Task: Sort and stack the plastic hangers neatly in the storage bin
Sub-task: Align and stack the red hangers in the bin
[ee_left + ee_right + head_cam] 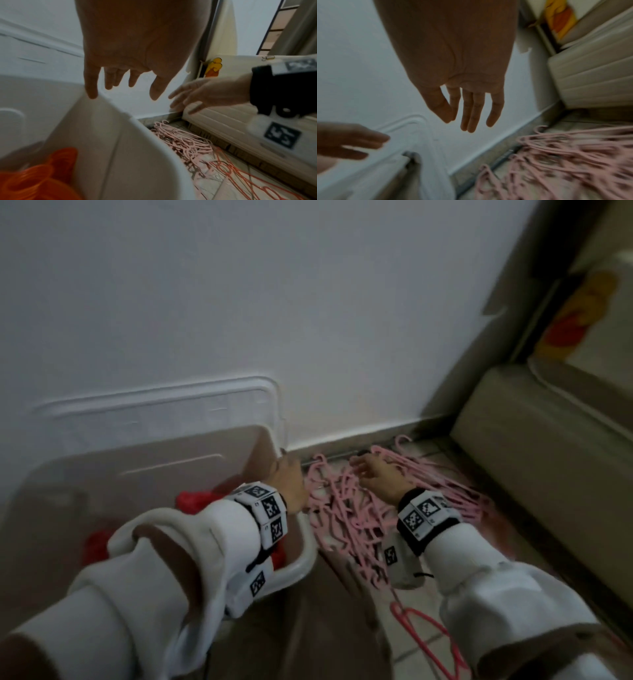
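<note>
From the head view, the bin (301,556) sits at nine o'clock of the frame with red hangers (195,499) already lying inside it, while the pink hangers (346,518) sprawl in a tangle on the floor (325,628) at about three o'clock from the bin, running toward the wall (308,302). The left hand (289,479) hovers over the bin's far right corner and the right hand (376,477) hangs over the far end of the pink pile; neither holds anything here. One more red hanger (424,631) lies alone on the floor at five o'clock, near the right sleeve. In the left wrist view, the left hand's fingers (91,86) are spread and straight, empty, with one fingertip just at the bin's rim; the right hand reaches in from three o'clock, fingers stretched flat. In the right wrist view, the right hand's fingers (472,111) hang long and loosely together, thumb close by, gripping nothing, and the pink pile lies at four o'clock below them, blurred. By my reading the red lot is mostly binned and the pink lot is the step in hand, at the reach and not yet the grasp. The next move calls for lowering the right hand into the tangle, closing on a few hooks that face the same way, and lifting slowly so that the snagged ones fall free.
</note>
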The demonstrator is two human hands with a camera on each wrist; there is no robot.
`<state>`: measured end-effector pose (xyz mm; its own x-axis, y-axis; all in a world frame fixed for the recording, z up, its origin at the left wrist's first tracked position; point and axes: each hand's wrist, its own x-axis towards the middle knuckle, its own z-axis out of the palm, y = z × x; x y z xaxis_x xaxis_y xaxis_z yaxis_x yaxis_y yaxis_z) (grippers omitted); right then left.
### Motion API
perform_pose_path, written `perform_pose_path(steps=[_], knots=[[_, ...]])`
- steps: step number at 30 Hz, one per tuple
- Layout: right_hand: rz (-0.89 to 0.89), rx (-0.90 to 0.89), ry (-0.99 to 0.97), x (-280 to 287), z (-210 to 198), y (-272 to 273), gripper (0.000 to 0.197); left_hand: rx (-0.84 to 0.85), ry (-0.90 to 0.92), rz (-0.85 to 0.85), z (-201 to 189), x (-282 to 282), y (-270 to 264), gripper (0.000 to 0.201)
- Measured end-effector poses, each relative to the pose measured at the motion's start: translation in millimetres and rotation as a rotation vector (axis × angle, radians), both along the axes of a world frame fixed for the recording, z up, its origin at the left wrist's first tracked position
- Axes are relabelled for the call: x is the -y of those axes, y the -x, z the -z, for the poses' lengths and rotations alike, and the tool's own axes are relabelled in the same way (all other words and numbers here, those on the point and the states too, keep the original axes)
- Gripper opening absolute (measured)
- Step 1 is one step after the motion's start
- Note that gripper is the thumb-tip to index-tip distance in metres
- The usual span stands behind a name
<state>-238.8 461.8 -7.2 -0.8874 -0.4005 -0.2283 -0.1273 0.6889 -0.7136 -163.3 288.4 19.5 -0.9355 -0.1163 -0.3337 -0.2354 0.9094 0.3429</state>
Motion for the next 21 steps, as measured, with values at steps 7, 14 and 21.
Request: perform_pose_path(steps=[7,14,21], knots=[[0.260,0.160,-0.424,-145.7,116.1,-60.2,0.051,0.067,0.236,-0.008,22.6,-49.0,8.9,0.064],[0.356,0.436,-0.767,-207.8,190.4,-116.0,0.101,0.176,0.450,-0.043,42.5,-66.5,19.9,0.057],[0.407,0.299,-0.619,-200.1,216.6,-131.5,0.078,0.203,0.459,-0.112,58.3,-73.6,27.7,0.060]])
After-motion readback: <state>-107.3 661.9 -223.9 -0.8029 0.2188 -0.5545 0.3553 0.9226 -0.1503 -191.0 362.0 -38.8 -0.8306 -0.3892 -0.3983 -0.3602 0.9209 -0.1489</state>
